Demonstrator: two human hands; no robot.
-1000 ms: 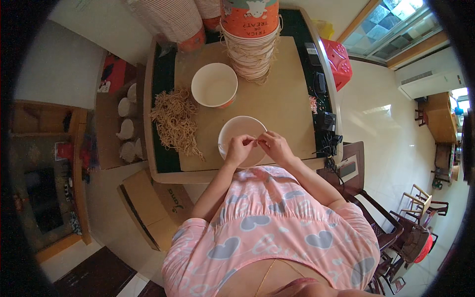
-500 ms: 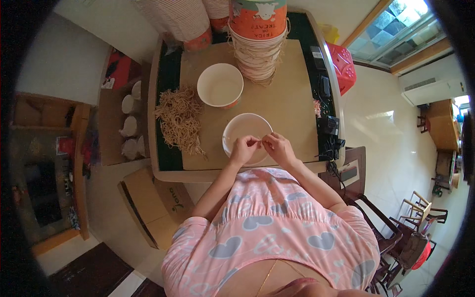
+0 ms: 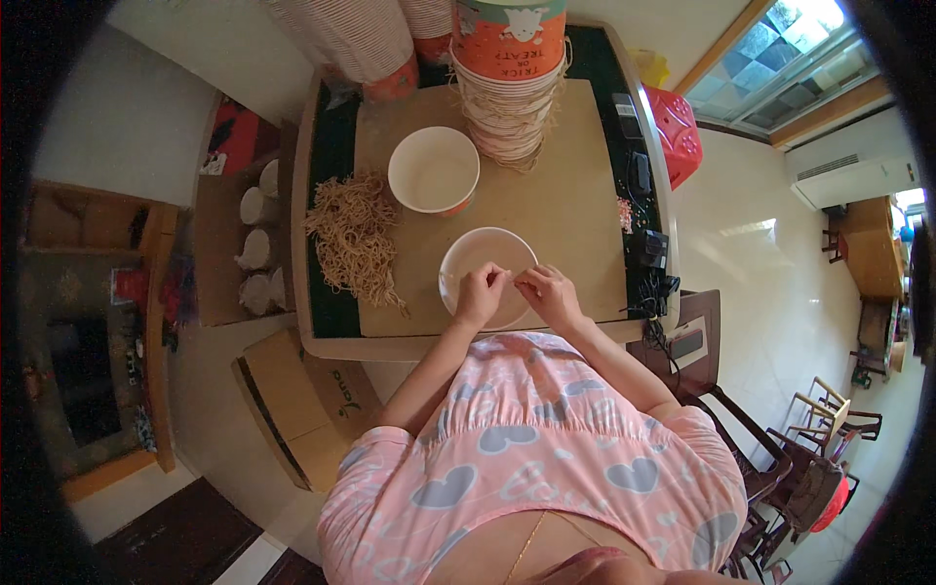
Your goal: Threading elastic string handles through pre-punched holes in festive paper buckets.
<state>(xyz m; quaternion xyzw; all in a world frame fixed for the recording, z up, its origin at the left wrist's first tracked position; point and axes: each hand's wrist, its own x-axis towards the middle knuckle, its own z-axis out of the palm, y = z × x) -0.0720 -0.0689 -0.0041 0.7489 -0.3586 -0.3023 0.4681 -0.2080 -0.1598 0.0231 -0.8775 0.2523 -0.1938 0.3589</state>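
Note:
A white paper bucket (image 3: 493, 251) stands open-topped at the table's near edge. Over its near half, my left hand (image 3: 481, 297) and my right hand (image 3: 551, 298) face each other, fingertips pinched and a small gap apart. Whatever they pinch is too small and thin to make out. A second paper bucket (image 3: 435, 168), white inside with some orange outside, stands just beyond to the left. Left of it lies a tangled heap of tan twine (image 3: 353, 239). Farther back, a tall stack of printed orange buckets (image 3: 509, 58) has tan cords hanging around its rims.
Flat brown cardboard (image 3: 575, 195) covers the table's middle. More nested buckets (image 3: 351, 39) stand at the back left. Black adapters and cables (image 3: 651, 252) line the right edge. A carton of white cups (image 3: 255, 249) is left of the table; a red stool (image 3: 673, 136) is at right.
The near bucket has shifted very slightly toward me. My fingertips have drawn a little farther apart above it.

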